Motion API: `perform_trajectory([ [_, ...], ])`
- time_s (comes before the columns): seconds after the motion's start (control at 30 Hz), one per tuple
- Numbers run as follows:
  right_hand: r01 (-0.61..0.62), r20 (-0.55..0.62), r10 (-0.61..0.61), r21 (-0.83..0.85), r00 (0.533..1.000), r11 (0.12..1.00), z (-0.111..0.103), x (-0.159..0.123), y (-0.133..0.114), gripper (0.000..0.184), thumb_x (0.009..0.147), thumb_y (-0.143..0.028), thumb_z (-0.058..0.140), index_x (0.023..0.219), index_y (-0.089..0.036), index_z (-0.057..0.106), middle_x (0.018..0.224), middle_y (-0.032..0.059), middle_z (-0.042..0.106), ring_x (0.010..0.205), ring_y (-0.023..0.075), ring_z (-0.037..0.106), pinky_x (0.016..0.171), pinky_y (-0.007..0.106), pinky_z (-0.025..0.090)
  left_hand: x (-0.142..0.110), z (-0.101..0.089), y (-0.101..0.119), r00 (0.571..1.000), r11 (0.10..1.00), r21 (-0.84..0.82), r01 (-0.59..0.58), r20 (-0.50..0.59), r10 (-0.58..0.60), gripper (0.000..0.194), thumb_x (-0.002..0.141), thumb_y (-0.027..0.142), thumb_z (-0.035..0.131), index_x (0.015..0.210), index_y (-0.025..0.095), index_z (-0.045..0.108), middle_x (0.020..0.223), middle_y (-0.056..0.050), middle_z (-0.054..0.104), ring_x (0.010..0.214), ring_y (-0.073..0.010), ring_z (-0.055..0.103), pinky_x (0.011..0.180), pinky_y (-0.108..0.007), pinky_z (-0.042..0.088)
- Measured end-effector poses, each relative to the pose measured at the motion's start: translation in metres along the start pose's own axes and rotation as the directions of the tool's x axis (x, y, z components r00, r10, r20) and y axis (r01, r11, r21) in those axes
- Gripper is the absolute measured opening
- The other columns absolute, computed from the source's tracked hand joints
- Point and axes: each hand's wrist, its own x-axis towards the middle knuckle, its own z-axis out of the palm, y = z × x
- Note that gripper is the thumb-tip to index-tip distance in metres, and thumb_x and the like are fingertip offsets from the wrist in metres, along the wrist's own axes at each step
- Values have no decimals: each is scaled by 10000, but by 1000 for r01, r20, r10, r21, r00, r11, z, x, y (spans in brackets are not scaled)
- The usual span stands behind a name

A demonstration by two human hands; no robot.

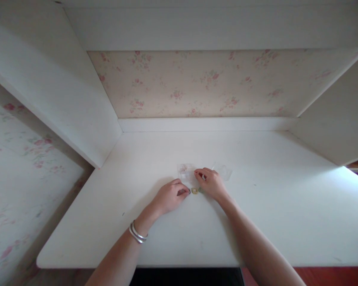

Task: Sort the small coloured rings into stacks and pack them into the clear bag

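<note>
My left hand [172, 195] is closed in a pinch, thumb and forefinger on a small dark ring [189, 191] at the tabletop. Just right of it lies a yellowish ring-shaped piece [194, 191]. A small greenish piece [201, 190] sits beyond that, partly under my right hand [210, 182]. The right fingers are pinched together at the right edge of a small clear plastic bag [185, 168], which has something faint and reddish inside. Behind the right hand, a second clear plastic bag [224, 171] lies flat; its contents are too faint to make out.
The white desk [274, 214] has a raised back strip [205, 124] and a white side panel [77, 99] at left. Flowered wallpaper [205, 83] covers the wall behind. A small dark mark [123, 213] is on the desk left of my forearm.
</note>
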Motion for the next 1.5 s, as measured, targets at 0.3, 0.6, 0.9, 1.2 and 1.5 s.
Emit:
perform_trajectory([
  [0.3,62,8,-62,7,998,998,-1,-1,-3,226,850,-246,467,867,-234,691,801,9,683,699,125,605,693,246,402,4,-14,4,996,970,-231,80,-26,-89,222,812,369,567,854,189,691,802,-24,608,686,-121,537,636,-227,418],
  [0.6,90,25,-90,14,996,996,-3,-1,-5,232,854,-207,471,905,-239,695,858,21,685,723,127,610,703,249,419,9,-16,-3,946,919,-346,190,-185,-265,305,802,433,562,901,173,686,726,-8,590,637,-119,511,591,-228,399],
  [0.9,111,40,-111,2,993,994,-2,-1,-3,235,863,-208,468,926,-248,691,860,16,686,753,134,613,727,257,416,15,-6,-6,929,901,-387,196,-221,-297,315,798,449,567,913,181,687,763,-15,632,665,-123,538,618,-232,415],
  [1.2,254,112,-262,81,958,964,-21,-5,-16,164,840,-321,553,843,-234,692,775,13,644,691,124,566,717,287,356,20,-5,-7,912,889,-395,231,-231,-339,301,827,376,528,1014,190,673,936,-40,680,763,-146,582,708,-262,448],
  [1.5,432,284,-414,-4,865,902,-19,-12,-23,88,770,-259,627,764,-281,712,799,3,620,782,142,543,754,315,277,14,-13,-7,904,916,-327,233,-273,-328,268,824,361,524,955,176,667,873,-34,670,672,-127,550,663,-252,447],
])
